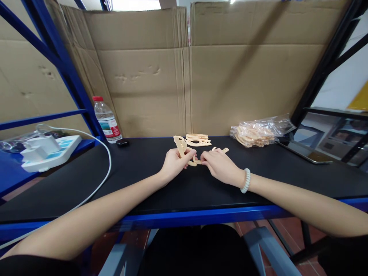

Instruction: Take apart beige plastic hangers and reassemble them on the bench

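Both hands meet near the middle of the black worktop (138, 180). The left hand (174, 163) is closed around a flat beige piece (181, 147), which stands up tilted out of the fist, its upper end leaning away from the person. The right hand (220, 165) rests knuckles-up just beside it, its fingertips pinched on the lower end of the same piece, where the two hands touch. A white coiled band (246, 180) sits on the right wrist.

Just behind the hands lies a small stack of similar beige pieces (197, 140) flat on the worktop, and one more loose piece (225, 150) peeks out from behind the right hand. Farther right, near the back edge, a clear plastic bag (258, 132) holds many more of the same pieces – its mouth crumpled and turned towards the right.

A tablet (309, 153) lies on the worktop at the far right, beside the bag. At the back left a water bottle (105, 119) with a red cap stands upright, with a small black object (122, 143) just beside its foot. On the blue shelf to the left rests a white power strip (61, 151) with white plugs in it – a white cable (107, 168) loops from there across the left part of the worktop and off its front edge. Sheets of cardboard (184, 76) stand along the back as a wall.
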A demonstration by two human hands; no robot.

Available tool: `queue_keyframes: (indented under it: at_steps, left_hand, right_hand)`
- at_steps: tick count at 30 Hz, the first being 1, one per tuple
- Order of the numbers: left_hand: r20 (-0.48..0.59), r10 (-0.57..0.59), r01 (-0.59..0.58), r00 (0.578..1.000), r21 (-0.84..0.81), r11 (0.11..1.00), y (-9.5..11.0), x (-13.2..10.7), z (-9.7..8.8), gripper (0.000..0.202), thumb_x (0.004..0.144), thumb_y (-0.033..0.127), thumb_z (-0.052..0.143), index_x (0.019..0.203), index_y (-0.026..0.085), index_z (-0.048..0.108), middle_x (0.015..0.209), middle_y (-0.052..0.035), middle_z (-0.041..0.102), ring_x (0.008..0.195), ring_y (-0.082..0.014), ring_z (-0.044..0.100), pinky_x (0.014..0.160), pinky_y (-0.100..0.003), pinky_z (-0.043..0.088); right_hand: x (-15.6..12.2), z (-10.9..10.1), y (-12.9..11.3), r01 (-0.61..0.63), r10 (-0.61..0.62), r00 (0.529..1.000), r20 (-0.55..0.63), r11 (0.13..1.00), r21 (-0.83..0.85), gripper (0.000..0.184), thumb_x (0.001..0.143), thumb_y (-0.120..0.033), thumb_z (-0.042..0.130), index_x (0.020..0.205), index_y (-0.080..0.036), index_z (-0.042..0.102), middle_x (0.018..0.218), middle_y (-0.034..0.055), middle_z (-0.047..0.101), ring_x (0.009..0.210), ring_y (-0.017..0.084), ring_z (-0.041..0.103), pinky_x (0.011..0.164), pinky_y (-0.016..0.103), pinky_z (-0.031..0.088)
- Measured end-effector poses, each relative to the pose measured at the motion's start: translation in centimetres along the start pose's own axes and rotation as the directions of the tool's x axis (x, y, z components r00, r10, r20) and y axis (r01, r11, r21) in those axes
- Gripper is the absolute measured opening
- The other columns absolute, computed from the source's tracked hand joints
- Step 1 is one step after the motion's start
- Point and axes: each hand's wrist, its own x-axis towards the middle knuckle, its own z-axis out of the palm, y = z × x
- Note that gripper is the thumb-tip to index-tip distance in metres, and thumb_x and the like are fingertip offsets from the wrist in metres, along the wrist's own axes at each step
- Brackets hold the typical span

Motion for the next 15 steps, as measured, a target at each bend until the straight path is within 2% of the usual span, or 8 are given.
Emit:
queue_keyframes:
  at_steps: [2, 5, 10, 15]
  left_hand:
    - [-0.023, -0.008, 0.007, 1.000, -0.010, 1.000, 0.13, -0.11, 0.14, 0.036, 0.077, 0.046, 0.062, 0.071, 0.011, 0.068, 0.075, -0.0073, 0.068, 0.050, -0.0083, 0.053, 0.042, -0.017, 0.042]
    - [-0.033, -0.006, 0.005, 0.999, -0.010, 1.000, 0.29, -0.28, 0.39, 0.036, 0.078, 0.046, 0.062, 0.070, 0.011, 0.068, 0.074, -0.0071, 0.067, 0.051, -0.0088, 0.053, 0.042, -0.017, 0.044]
    - [-0.043, -0.020, 0.020, 0.999, 0.006, 1.000, 0.36, -0.38, 0.57, 0.034, 0.077, 0.043, 0.062, 0.071, 0.010, 0.069, 0.068, -0.0057, 0.066, 0.047, -0.0083, 0.052, 0.042, -0.018, 0.045]
    - [-0.025, -0.067, 0.065, 0.997, -0.045, 0.997, 0.47, -0.18, 0.47, 0.032, 0.077, 0.039, 0.063, 0.065, 0.010, 0.068, 0.061, -0.0052, 0.065, 0.041, -0.0063, 0.048, 0.038, -0.016, 0.040]
  right_hand:
    - [0.03, 0.04, -0.06, 0.008, -0.007, 0.999, -0.037, 1.000, 0.017, 0.007, 0.091, -0.016, 0.047, 0.085, -0.017, 0.049, 0.079, 0.0030, 0.061, 0.074, 0.017, 0.054, 0.076, 0.032, 0.032]
    - [0.12, 0.15, -0.10, 0.023, -0.021, 0.998, -0.065, 0.999, 0.029, 0.013, 0.091, -0.026, 0.052, 0.081, -0.018, 0.047, 0.077, 0.0027, 0.059, 0.072, 0.018, 0.053, 0.074, 0.032, 0.033]
    - [0.23, 0.46, -0.26, 0.082, -0.078, 0.995, -0.062, 0.995, 0.058, 0.011, 0.090, -0.013, 0.047, 0.081, -0.018, 0.046, 0.080, 0.0045, 0.060, 0.073, 0.018, 0.053, 0.069, 0.030, 0.033]
    - [0.20, 0.52, -0.28, 0.135, -0.128, 0.988, -0.084, 0.988, 0.078, 0.014, 0.089, -0.008, 0.046, 0.079, -0.018, 0.046, 0.074, 0.0025, 0.058, 0.070, 0.016, 0.053, 0.071, 0.029, 0.034]
